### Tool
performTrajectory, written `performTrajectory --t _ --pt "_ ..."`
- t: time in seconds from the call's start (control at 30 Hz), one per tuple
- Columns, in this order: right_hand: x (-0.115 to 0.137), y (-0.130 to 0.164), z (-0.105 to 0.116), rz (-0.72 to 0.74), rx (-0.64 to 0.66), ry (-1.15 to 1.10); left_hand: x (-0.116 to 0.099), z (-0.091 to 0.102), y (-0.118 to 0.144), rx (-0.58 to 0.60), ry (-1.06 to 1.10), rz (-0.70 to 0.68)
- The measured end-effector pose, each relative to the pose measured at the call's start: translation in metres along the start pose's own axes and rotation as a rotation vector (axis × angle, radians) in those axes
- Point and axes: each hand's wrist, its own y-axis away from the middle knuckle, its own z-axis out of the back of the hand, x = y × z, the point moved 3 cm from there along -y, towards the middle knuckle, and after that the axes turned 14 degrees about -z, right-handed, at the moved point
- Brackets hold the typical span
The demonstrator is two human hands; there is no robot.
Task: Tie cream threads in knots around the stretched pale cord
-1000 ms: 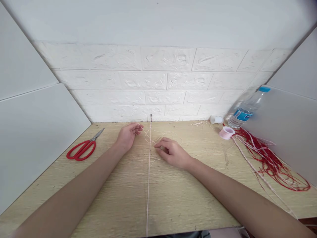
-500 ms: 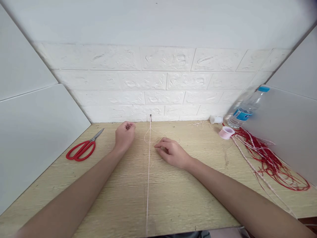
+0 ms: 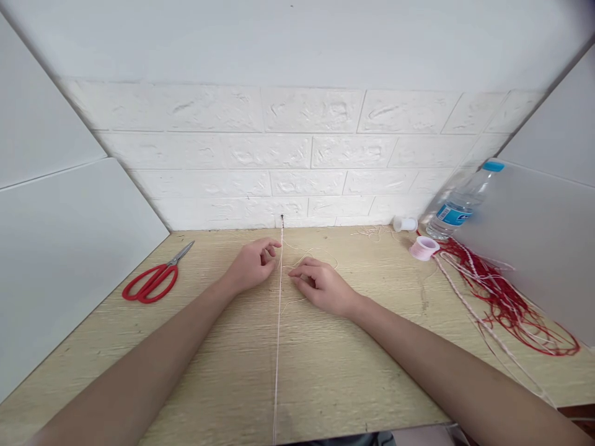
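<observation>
Back wall: white brick-pattern wall [image 3: 297, 161], embossed, with smooth white surface above it.
Left side: plain pale grey panel [image 3: 60, 248] standing at an angle, with one horizontal seam.
Right side: matching grey panel [image 3: 548, 248], slanting in toward the back corner.
Furniture: light wood-grain table [image 3: 325, 378] filling the space between the panels, meeting the bricks at its far edge.
Light: even, soft, with faint shadows only.

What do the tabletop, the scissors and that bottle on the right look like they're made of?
Pale wood-grain tabletop: looks like laminate or veneered board, matt, with fine streaked grain. Red-handled scissors: glossy red handles, probably plastic, with grey, seemingly metal blades. Clear water bottle with blue cap: thin see-through plastic, apparently, with a printed blue label.
</observation>
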Motion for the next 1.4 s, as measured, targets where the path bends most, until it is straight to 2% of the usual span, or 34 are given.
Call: performTrajectory --t 0.17,0.37,0.57,0.73,0.97,1.07,1.27,1.33,1.4 --pt "0.001 0.000 0.001 0.005 -0.001 0.000 0.001 0.003 -0.001 -0.027 0.079 0.047" --pt "0.001 0.000 0.001 0.012 0.000 -0.001 0.002 0.004 -0.001 0.036 0.176 0.050" --pt "0.002 0.000 0.001 -0.013 0.005 -0.004 0.004 0.000 -0.001 0.117 0.356 0.126" --pt "0.002 0.001 0.001 -0.018 0.013 -0.011 0.005 0.002 -0.003 0.076 0.566 0.196" --pt "0.003 0.000 0.001 -0.003 0.008 0.004 0.000 -0.001 -0.004 0.174 0.511 0.148" --pt "0.003 0.000 0.001 -0.006 0.010 -0.002 0.003 -0.001 -0.004 0.132 0.549 0.193" --pt "0.002 0.000 0.002 -0.019 0.023 -0.010 0.012 0.003 -0.005 -0.050 0.531 0.255" --pt "0.002 0.000 0.001 -0.020 0.025 -0.007 0.012 0.003 -0.005 -0.056 0.500 0.223" --pt "0.002 0.000 0.001 -0.020 0.024 -0.004 0.008 0.001 -0.005 -0.011 0.478 0.167"
